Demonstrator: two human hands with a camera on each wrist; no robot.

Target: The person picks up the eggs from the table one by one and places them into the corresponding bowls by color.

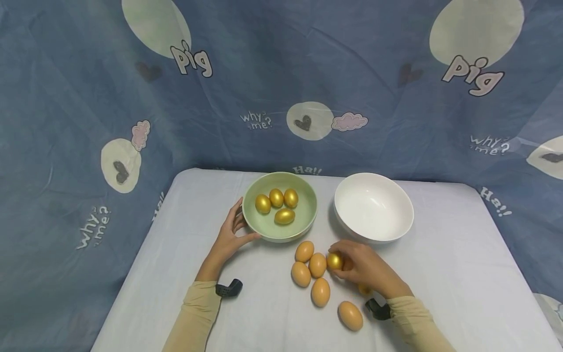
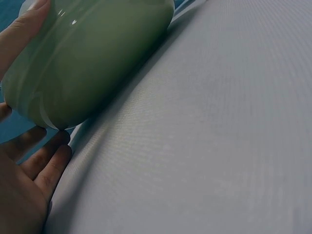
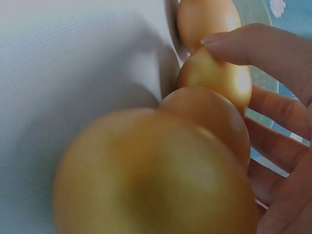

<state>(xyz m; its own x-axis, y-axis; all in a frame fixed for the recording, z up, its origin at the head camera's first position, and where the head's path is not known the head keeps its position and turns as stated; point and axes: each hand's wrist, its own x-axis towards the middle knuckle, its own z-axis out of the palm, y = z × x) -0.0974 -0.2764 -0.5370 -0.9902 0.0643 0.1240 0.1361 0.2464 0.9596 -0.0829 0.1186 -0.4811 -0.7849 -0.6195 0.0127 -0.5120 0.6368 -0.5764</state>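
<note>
My left hand (image 1: 229,238) holds the side of a light green bowl (image 1: 279,234), thumb on the near edge and fingers at the left. Inside the bowl lie several golden eggs (image 1: 284,216). On the table, my right hand (image 1: 362,266) has thumb and fingers about a golden egg (image 1: 335,261). In the right wrist view, the thumb rests on that golden egg (image 3: 209,73). Several brown eggs (image 1: 317,265) lie to its left, one of them close against it. Another golden egg (image 1: 364,289) is partly hidden under the right wrist; it looms large in the right wrist view.
A white bowl (image 1: 374,208) with nothing in it stands right of the green one, behind the right hand. Nearer the front lies a single brown egg (image 1: 350,316). A white cloth (image 1: 259,313) covers the table, and a blue printed curtain (image 1: 272,73) hangs behind.
</note>
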